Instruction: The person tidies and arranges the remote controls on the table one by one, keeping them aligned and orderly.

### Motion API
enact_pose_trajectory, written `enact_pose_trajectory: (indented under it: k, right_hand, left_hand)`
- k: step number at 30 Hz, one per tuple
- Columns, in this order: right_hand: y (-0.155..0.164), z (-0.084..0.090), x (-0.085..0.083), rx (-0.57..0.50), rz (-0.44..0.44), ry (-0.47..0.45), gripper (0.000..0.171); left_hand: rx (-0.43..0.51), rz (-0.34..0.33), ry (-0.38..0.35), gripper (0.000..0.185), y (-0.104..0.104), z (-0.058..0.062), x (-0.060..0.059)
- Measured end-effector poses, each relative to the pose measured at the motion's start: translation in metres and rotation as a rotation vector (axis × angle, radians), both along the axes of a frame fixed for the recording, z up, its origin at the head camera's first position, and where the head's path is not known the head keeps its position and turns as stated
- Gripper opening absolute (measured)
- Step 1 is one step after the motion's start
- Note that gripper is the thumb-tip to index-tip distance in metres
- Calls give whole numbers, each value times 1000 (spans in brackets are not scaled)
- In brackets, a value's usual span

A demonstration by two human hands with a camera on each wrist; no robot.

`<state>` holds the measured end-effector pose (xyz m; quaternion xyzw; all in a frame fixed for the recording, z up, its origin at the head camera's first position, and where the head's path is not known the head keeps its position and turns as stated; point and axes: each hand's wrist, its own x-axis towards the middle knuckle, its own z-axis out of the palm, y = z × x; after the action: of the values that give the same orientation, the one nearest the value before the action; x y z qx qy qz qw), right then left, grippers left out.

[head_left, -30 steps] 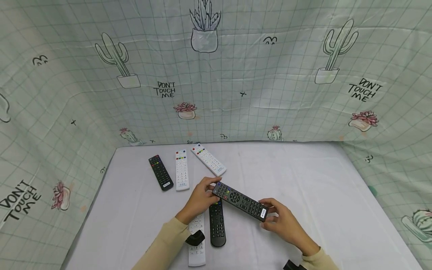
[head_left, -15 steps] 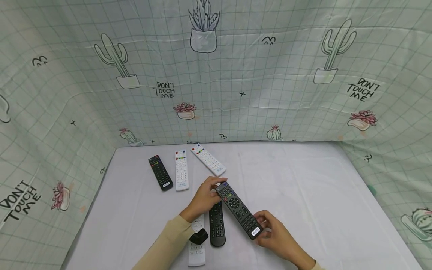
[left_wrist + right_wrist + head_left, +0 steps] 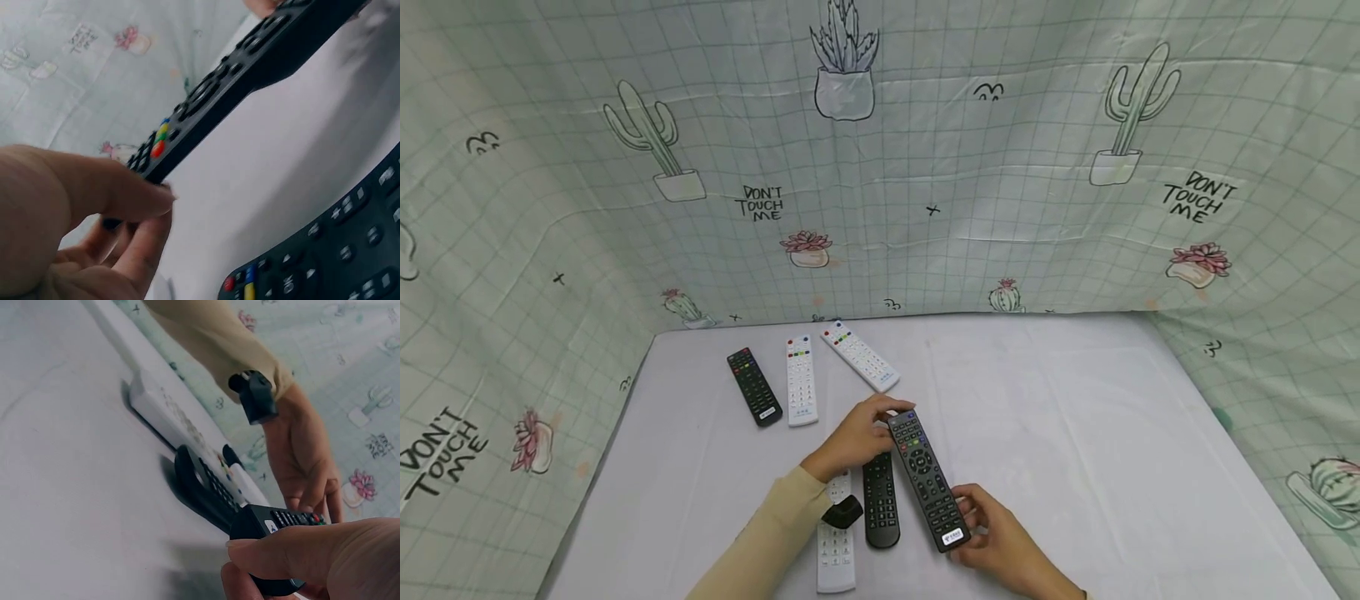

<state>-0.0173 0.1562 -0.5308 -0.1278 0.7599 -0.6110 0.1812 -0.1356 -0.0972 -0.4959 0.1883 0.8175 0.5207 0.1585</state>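
My left hand (image 3: 859, 435) pinches the far end of a dark grey remote control (image 3: 928, 482), thumb and fingers at its end in the left wrist view. With its near, white-labelled end between thumb and fingers, my right hand (image 3: 1003, 542) holds the same remote. It is lifted off the table, and its shadow shows below in the left wrist view. Just left of it lies a black remote (image 3: 881, 504), its far end hidden by my left hand. A long white remote (image 3: 836, 562) lies beyond that, partly covered by my left wrist and its black camera (image 3: 842, 512).
Farther back on the white table (image 3: 1075, 433) lie a black remote (image 3: 754, 387), a white remote (image 3: 801, 382) and a slanted white remote (image 3: 860, 357). A cactus-print cloth (image 3: 925, 167) stands around the back and sides.
The held remote has swung from slanting rightward to nearly pointing at me. My right hand has moved left and nearer; my left hand has shifted slightly right.
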Motion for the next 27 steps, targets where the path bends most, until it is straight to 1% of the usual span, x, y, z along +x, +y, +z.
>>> enact_pose_trajectory:
  k: [6, 11, 14, 17, 23, 27]
  right_hand:
    - [-4, -4, 4, 1, -13, -31, 77]
    - [-7, -7, 6, 1, -26, -42, 77]
    - [-8, -8, 7, 4, -48, -52, 76]
    - [-9, -8, 8, 7, -65, -58, 75]
    - [-11, -11, 8, 10, -68, -72, 76]
    - [-14, -13, 7, 30, -67, -76, 77]
  left_hand:
    - [-45, -83, -50, 58, 0, 1, -8]
    - [-66, -118, -69, 58, 3, 1, -12]
    - [-65, -137, -63, 56, 3, 1, -14]
    - [-68, -170, -52, 55, 3, 2, -17]
    - [-127, -242, -8, 54, 4, 3, -24]
    - [-165, -265, -4, 54, 5, 5, -25]
